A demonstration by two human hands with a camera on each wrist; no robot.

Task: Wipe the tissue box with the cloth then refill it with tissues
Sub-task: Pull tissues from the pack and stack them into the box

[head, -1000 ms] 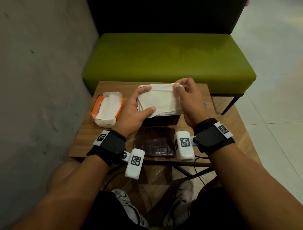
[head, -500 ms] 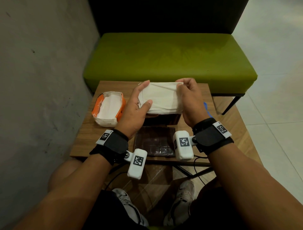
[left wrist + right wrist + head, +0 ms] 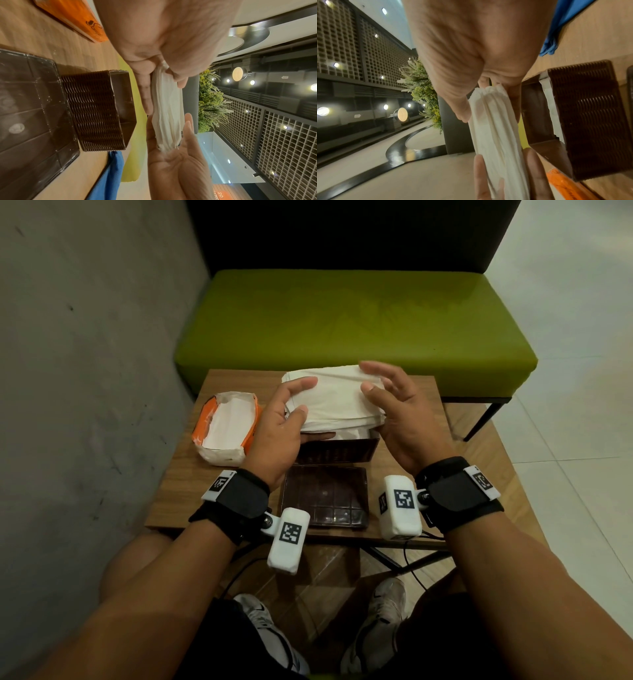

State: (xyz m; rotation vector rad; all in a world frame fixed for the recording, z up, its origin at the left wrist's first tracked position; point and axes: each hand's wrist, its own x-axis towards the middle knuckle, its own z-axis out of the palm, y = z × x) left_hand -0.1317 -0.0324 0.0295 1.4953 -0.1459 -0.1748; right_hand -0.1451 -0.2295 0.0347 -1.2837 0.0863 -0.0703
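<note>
A stack of white tissues (image 3: 335, 402) hangs just above the open brown woven tissue box (image 3: 337, 451) at mid-table. My left hand (image 3: 294, 405) pinches the stack's left end, thumb on top and fingers beneath. My right hand (image 3: 380, 385) is at the right end with straight, spread fingers; in the left wrist view the stack (image 3: 168, 115) butts against its palm. Some white tissue shows inside the box (image 3: 587, 115). The box's flat brown lid (image 3: 325, 496) lies in front of it. The blue cloth (image 3: 113, 169) lies right of the box, hidden behind my right hand in the head view.
An opened orange tissue pack (image 3: 224, 428) lies left of the box on the small wooden table (image 3: 178, 484). A green bench (image 3: 352, 326) stands behind the table and a grey wall runs along the left. My knees and shoes are under the table's near edge.
My right hand has let go of its pinch on the stack's far right corner and its fingers are now straight. The left hand keeps its hold and the stack stays over the box.
</note>
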